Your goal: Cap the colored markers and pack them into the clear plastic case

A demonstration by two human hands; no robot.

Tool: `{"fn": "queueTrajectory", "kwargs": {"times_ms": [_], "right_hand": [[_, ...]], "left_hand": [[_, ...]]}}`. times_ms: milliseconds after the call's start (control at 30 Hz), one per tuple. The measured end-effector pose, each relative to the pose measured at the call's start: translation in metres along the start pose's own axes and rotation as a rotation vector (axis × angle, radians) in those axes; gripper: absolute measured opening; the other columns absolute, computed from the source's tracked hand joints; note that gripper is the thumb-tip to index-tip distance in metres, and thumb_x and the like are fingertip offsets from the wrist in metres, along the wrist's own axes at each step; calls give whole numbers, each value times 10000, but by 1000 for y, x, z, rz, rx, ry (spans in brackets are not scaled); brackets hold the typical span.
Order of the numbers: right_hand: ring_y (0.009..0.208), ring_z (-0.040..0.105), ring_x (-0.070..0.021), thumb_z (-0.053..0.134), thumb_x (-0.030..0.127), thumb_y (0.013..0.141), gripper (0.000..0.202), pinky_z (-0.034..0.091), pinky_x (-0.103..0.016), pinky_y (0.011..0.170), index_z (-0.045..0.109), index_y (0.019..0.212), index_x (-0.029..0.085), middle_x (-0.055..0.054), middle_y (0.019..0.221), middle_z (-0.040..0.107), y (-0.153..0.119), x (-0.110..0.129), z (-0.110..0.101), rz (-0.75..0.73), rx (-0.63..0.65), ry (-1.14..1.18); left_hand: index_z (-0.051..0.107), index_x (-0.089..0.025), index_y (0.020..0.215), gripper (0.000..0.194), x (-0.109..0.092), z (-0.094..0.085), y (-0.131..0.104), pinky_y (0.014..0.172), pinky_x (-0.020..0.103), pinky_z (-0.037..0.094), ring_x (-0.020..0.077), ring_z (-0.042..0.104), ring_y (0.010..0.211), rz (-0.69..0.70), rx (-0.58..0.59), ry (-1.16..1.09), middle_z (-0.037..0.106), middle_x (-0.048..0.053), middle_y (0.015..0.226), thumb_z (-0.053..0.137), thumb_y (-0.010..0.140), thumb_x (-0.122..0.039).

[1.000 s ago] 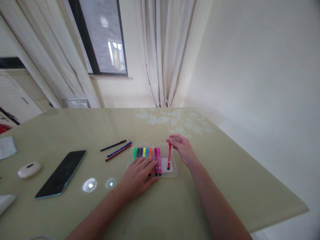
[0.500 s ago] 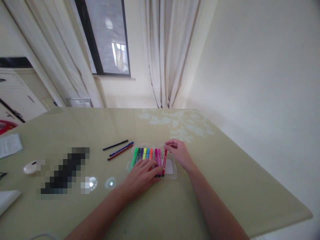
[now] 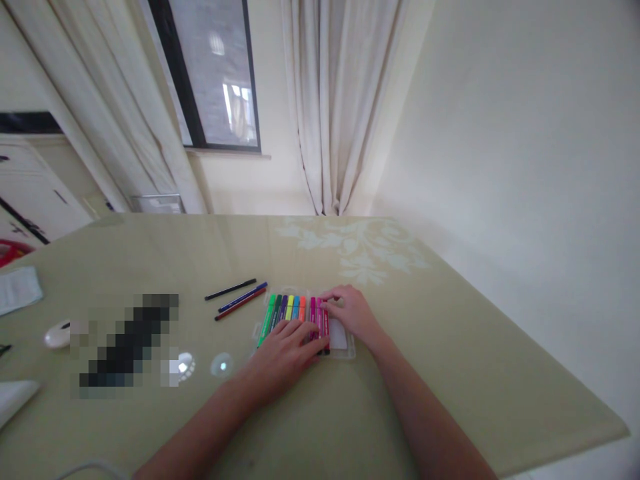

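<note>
Several coloured markers, among them a light green one point(image 3: 267, 319) and an orange one point(image 3: 302, 308), lie side by side in a clear plastic case point(image 3: 349, 347). My left hand point(image 3: 287, 350) rests palm down across their lower part, fingers apart, its thumb touching the lower end of the red marker point(image 3: 327, 331). The thumb and fingers of my right hand point(image 3: 350, 308) are closed on the red marker's upper end, beside the pink marker point(image 3: 319, 321). The case's right part shows a pale insert.
Left of the case lie a black pen point(image 3: 231, 289), a blue pen point(image 3: 243, 298) and a dark red pen point(image 3: 241, 304). Farther left are a white mouse point(image 3: 58, 335), a blurred dark object point(image 3: 129, 343) and a folded cloth point(image 3: 20, 290).
My right hand has moved slightly left and the red marker's upper end has come left with it, now against the pink marker. My left hand has barely shifted.
</note>
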State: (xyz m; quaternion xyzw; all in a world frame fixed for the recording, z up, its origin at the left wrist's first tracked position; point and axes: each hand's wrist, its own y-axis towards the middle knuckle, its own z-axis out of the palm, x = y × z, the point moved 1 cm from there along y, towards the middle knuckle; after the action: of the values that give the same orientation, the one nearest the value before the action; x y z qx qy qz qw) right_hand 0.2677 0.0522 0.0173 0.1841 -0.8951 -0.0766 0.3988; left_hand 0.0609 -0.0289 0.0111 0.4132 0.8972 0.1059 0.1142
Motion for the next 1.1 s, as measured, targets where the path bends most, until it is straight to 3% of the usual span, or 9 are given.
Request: {"fn": "queueTrajectory", "kwargs": {"times_ms": [167, 333, 467, 533, 633, 767, 933, 1100], "right_hand": [[866, 670, -224, 773, 230, 860, 78, 453, -369, 862, 785, 784, 241, -45, 874, 788, 0, 0, 3, 0, 8, -90], [817, 675, -208, 765, 178, 851, 117, 464, -335, 796, 746, 741, 214, -47, 847, 772, -1, 0, 4, 58, 29, -17], [814, 669, -206, 755, 202, 863, 117, 458, -329, 796, 748, 747, 214, -43, 840, 766, -1, 1, 4, 55, 12, -46], [822, 662, -207, 737, 227, 883, 119, 453, -327, 792, 753, 766, 210, -50, 847, 760, -1, 1, 4, 45, -6, -89], [835, 654, -205, 704, 241, 903, 119, 453, -328, 792, 760, 805, 204, -62, 864, 755, -1, 1, 4, 37, -44, -128], [814, 653, -201, 672, 243, 909, 122, 463, -330, 791, 770, 843, 212, -59, 851, 754, -1, 0, 3, 34, -73, -126], [817, 658, -208, 666, 235, 908, 122, 469, -340, 801, 768, 848, 209, -62, 853, 754, -1, 2, 2, 35, -101, -109], [814, 655, -211, 660, 215, 908, 128, 466, -347, 804, 754, 823, 214, -62, 841, 747, 0, 5, 0, 35, -113, -100]], "left_hand": [[622, -320, 1331, 362, -1, 1, 0, 999, 456, 477, 277, 588, 1166, -22, -15, -32, 647, 65, 1281, 661, 975, -264], [633, -327, 1317, 341, -3, 0, 1, 998, 433, 476, 261, 595, 1161, -24, -41, -64, 656, 58, 1261, 649, 982, -265], [634, -300, 1315, 297, 8, 0, -1, 994, 404, 485, 239, 620, 1129, -15, -97, -99, 680, 62, 1248, 574, 1026, -327], [667, -267, 1244, 257, 22, -2, -4, 976, 396, 492, 236, 633, 1093, -121, -171, -79, 699, 70, 1200, 502, 1049, -294], [698, -215, 1132, 259, 49, -11, -11, 946, 439, 494, 283, 632, 1058, -458, -235, 97, 704, 99, 1110, 458, 1041, -252], [671, -172, 1151, 275, 72, -30, -22, 909, 466, 487, 329, 617, 1070, -768, -172, 320, 669, 135, 1135, 438, 1023, -244], [665, -169, 1053, 258, 79, -37, -29, 872, 444, 487, 329, 618, 1059, -870, -44, 370, 646, 143, 1104, 444, 1009, -296], [663, -167, 1032, 277, 83, -29, -30, 876, 438, 486, 327, 605, 1060, -852, -24, 333, 647, 148, 1093, 417, 1013, -293]]}}
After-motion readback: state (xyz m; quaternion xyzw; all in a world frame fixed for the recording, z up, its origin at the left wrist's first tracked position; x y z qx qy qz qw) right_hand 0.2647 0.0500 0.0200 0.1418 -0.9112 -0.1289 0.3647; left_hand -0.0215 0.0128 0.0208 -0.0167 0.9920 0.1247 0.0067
